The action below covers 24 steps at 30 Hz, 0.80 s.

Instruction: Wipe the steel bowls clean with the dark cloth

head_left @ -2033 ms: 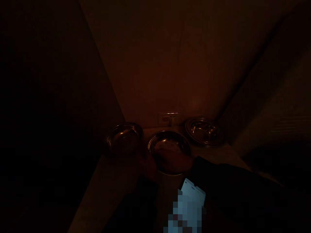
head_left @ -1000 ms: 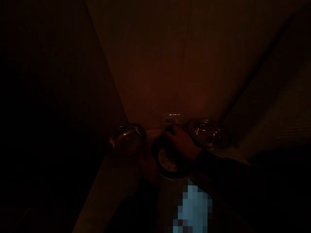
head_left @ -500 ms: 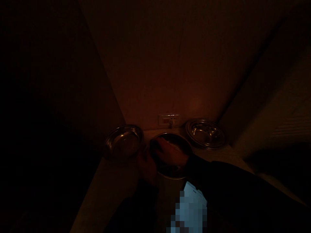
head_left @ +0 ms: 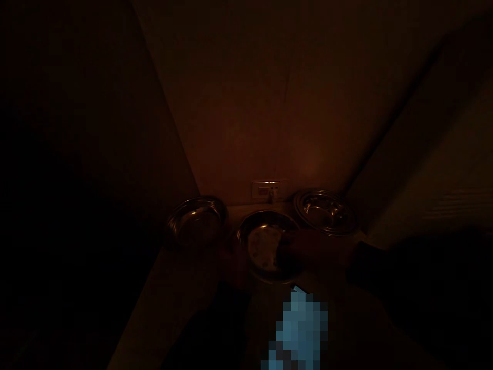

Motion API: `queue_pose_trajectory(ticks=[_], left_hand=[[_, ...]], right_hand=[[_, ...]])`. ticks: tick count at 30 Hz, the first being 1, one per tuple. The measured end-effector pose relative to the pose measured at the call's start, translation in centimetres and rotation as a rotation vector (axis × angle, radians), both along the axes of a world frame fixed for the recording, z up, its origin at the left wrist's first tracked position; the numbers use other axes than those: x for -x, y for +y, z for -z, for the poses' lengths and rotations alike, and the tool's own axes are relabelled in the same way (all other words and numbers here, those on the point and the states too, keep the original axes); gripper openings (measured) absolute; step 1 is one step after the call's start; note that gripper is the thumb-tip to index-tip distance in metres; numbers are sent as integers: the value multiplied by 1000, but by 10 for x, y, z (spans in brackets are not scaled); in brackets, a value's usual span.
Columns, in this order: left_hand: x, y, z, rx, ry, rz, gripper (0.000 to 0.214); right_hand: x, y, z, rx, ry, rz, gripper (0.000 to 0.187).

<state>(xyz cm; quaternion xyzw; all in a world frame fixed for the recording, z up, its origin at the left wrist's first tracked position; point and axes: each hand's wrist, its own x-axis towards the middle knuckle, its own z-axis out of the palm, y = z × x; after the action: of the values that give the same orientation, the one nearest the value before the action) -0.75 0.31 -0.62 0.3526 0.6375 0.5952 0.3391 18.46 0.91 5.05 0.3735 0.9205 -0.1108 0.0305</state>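
The scene is very dark. A round metal bowl [head_left: 275, 282] stands in the middle of the table, with pale, spotted contents I cannot make out. My left hand [head_left: 234, 261] is at its left rim; the fingers are lost in shadow, so I cannot tell whether it grips the bowl. My right hand [head_left: 318, 248] is over the bowl's right side, smeared by motion. A dark patch lies at its fingertips, and whether that is something held or only shadow is unclear.
Another metal bowl [head_left: 221, 208] stands at the left back. Nested metal dishes [head_left: 348, 226] sit at the right back. A wall socket [head_left: 265, 190] with a plug is behind the middle bowl. Nearer me is a bright, pixelated phone-like screen [head_left: 302, 324]. The wooden table [head_left: 154, 308] shows front left.
My right hand has moved right, from the left part of the middle bowl to its right side, uncovering the pale contents. My left hand stays by the left rim.
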Motion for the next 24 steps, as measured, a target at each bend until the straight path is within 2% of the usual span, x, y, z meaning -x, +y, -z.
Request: queue_pose_trajectory(ticks=[3, 6, 9, 12, 14, 16, 19, 21, 24], left_hand=[[-3, -1, -5, 22, 29, 12, 33], [-5, -1, -4, 41, 24, 22, 32], [-4, 1, 0, 48, 30, 4, 33], [-3, 1, 4, 41, 49, -27, 36], [-3, 1, 5, 38, 55, -61, 38], [-2, 1, 6, 13, 65, -71, 38], [-3, -1, 6, -16, 69, -63, 37], [-4, -1, 5, -14, 63, -52, 37], [-6, -1, 2, 3, 45, -42, 36]], right_hand=[[0, 32, 0, -88, -12, 53, 28], [21, 52, 9, -123, 42, 101, 32], [48, 52, 25, -93, 129, 131, 36], [65, 34, 32, 5, 199, 110, 35], [66, 18, 27, 100, 218, 53, 32], [58, 8, 13, 203, 210, -18, 28], [36, 10, -11, 304, 165, -96, 20], [25, 21, -18, 265, 171, -31, 21], [26, 36, -9, 109, 224, 172, 34]])
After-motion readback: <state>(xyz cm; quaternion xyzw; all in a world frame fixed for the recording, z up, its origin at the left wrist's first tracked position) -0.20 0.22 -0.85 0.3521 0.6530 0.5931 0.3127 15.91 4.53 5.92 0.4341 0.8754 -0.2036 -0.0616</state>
